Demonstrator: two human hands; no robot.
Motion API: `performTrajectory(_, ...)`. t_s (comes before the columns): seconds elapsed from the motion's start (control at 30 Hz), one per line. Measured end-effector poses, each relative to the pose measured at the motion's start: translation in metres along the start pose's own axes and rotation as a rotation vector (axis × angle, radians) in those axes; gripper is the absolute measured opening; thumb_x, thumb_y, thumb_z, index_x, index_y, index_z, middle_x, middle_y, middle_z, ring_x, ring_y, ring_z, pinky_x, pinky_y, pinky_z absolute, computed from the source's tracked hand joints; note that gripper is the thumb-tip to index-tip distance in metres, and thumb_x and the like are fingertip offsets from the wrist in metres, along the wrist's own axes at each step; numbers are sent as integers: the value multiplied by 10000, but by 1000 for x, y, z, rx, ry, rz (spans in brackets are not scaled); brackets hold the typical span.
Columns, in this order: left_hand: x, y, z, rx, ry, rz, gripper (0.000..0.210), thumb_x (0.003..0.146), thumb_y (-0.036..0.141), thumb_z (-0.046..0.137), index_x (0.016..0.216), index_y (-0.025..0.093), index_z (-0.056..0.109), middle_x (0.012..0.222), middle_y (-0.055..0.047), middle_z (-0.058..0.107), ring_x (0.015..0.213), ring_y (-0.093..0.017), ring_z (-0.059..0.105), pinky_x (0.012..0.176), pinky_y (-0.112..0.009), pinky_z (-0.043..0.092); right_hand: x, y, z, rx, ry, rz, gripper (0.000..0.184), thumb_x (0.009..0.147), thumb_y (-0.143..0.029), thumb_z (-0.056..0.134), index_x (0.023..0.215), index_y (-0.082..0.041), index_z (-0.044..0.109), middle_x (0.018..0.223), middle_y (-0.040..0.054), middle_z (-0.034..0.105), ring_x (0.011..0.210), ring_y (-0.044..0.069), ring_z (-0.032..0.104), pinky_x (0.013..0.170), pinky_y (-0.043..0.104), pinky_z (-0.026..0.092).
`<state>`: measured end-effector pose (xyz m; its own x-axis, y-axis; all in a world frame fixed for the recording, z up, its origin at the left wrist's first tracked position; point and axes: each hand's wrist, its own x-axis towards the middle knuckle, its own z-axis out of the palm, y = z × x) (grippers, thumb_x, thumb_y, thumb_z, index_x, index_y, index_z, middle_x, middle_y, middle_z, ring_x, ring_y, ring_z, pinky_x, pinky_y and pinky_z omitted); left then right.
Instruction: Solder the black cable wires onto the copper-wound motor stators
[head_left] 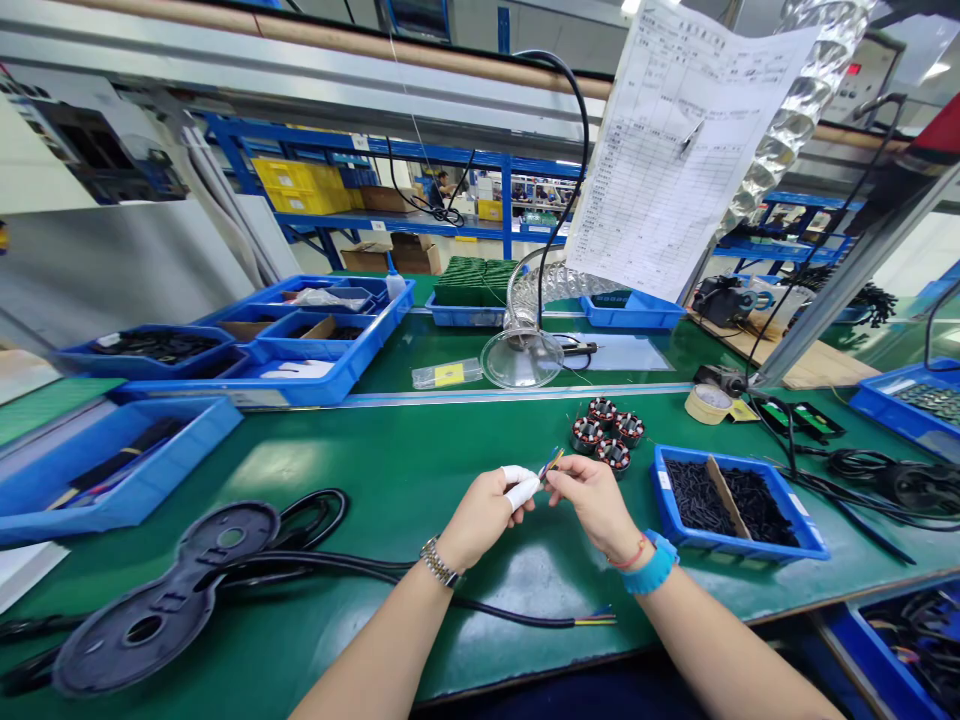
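Observation:
My left hand point(491, 508), with white covers on its thumb and a finger, pinches a small bundle of thin coloured wires point(553, 461). My right hand point(592, 500) closes its fingertips on the same wires from the other side. Just beyond the hands stand several motor stators point(587, 433) with copper windings. Below my left wrist a black cable point(517, 617) runs to the right and ends in bare coloured leads. It comes from the side of a dark grey figure-eight-shaped plastic housing point(176, 590) lying at the left.
A blue bin point(814, 545) of short black pieces stands right of my right hand. Blue trays point(300, 385) fill the back left. A fume-extraction funnel point(523, 360) and hanging paper sheet point(675, 140) are behind. A tape roll point(708, 403) lies back right.

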<state>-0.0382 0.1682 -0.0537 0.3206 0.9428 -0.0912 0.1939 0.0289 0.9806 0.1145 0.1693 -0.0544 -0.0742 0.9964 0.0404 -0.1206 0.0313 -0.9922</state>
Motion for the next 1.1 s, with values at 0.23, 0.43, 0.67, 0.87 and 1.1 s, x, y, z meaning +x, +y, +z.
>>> performTrajectory(0.23, 4, -6, 0, -22, 159, -1, 263, 716, 393, 566, 798, 145, 598, 645, 0, 555, 529, -99, 466, 491, -208, 352, 5, 1, -11, 68, 140, -89, 180, 658, -280, 676, 792, -161, 658, 642, 2, 635, 576, 111, 574, 587, 261, 465)
performTrajectory(0.43, 2, -2, 1, -7, 177, -10, 267, 709, 393, 571, 784, 137, 588, 635, -2, 538, 529, -101, 452, 495, -212, 347, 6, -5, -12, 131, 157, -124, 192, 686, -291, 663, 814, -153, 627, 687, 19, 652, 605, 124, 605, 618, 281, 488)
performTrajectory(0.67, 3, -5, 0, 12, 171, 18, 270, 722, 404, 560, 780, 141, 586, 646, -8, 536, 544, -108, 455, 504, -213, 354, 5, -8, -11, 129, 162, -135, 165, 695, -286, 660, 804, -163, 641, 690, 13, 656, 614, 119, 605, 639, 280, 480)
performTrajectory(0.87, 3, -6, 0, -4, 180, 14, 268, 712, 405, 572, 770, 144, 596, 634, -6, 551, 528, -104, 461, 492, -210, 357, 4, -7, -11, 125, 139, -113, 173, 692, -293, 663, 786, -151, 635, 645, 14, 647, 580, 119, 595, 604, 276, 473)
performTrajectory(1.1, 4, -7, 1, -20, 207, 17, 275, 724, 406, 560, 789, 142, 600, 646, -9, 567, 531, -103, 472, 506, -216, 366, 3, -7, -10, 148, 120, -85, 161, 693, -284, 662, 766, -146, 624, 644, 15, 640, 575, 115, 591, 572, 261, 469)
